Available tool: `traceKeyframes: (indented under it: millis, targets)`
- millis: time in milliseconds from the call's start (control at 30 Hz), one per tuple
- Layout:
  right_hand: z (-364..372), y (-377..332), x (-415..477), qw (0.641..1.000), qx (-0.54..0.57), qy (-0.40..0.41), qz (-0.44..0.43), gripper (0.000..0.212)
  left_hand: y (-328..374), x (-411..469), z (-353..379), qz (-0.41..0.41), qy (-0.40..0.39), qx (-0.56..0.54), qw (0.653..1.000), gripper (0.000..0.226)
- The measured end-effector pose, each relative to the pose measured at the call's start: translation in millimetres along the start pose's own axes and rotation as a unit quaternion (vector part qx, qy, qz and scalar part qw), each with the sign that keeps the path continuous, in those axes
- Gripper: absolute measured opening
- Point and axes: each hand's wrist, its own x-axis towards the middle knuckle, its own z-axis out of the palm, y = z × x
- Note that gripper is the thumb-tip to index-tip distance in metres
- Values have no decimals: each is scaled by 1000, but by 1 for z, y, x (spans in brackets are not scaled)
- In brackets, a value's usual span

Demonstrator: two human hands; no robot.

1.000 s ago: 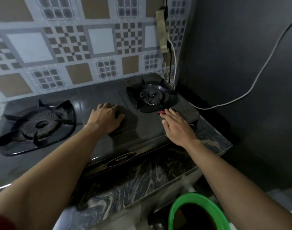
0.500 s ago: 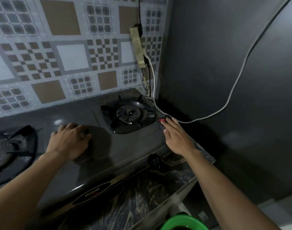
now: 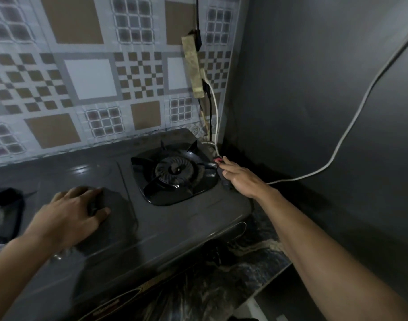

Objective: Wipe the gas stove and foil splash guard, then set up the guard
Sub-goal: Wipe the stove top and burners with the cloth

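Down at centre frame, the gas stove (image 3: 152, 218) sits on a marbled worktop (image 3: 256, 258) against the tiled wall (image 3: 89, 77). At lower left, the left hand (image 3: 68, 216) lies flat, fingers spread, on the stove top beside the right burner (image 3: 175, 172). Right of that burner, the right hand (image 3: 240, 177) is open at the stove's edge, fingertips touching a small red and dark object (image 3: 218, 160) I cannot identify. A white cable (image 3: 351, 126) crosses the dark side wall.
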Motion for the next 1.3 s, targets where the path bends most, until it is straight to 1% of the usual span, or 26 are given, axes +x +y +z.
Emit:
traceKeyframes:
  millis: [100,133,233,300,400,500,600,700,900,1000,1067,1133,1233,1300]
  targets:
    - [-3,-1,21,999,42,-9,20,43,1,-1,1,6,5,14,1000,77]
    - [-2,1,30,998,47,-7,32,38,0,-1,2,6,3,16,1000,79]
    - [1,8,54,997,69,-1,27,25,-4,2,5,5,6,24,1000,87]
    - [-1,-1,62,997,71,12,22,28,-7,3,7,6,15,31,999,89]
    - [-6,-12,81,1000,25,4,-7,37,-6,4,9,5,22,34,999,91]
    - [-10,-22,108,999,-11,-9,-28,40,-5,2,6,6,25,33,999,91]
    - [-11,-37,132,998,-25,-45,-22,42,-6,-1,8,5,29,39,999,88]
    - [-13,-51,155,994,-64,-81,-31,47,-6,-1,8,-2,31,42,999,86]
    - [-10,-77,203,992,-89,-82,-28,51,2,-7,4,2,33,40,999,86]
    - [-2,-94,216,988,-126,-91,-24,54,5,-9,-1,1,32,35,999,86]
    - [5,-107,221,984,-144,-97,-28,51,6,-9,-4,-3,29,26,999,86]
    - [15,-122,222,982,-147,-110,-44,47,5,-9,-6,0,24,23,999,86]
    - [19,-136,220,974,-164,-138,-72,55,3,-5,-10,3,4,-8,1000,81]
    - [15,-134,219,968,-197,-117,-98,55,-1,-4,-16,2,10,-26,1000,78]
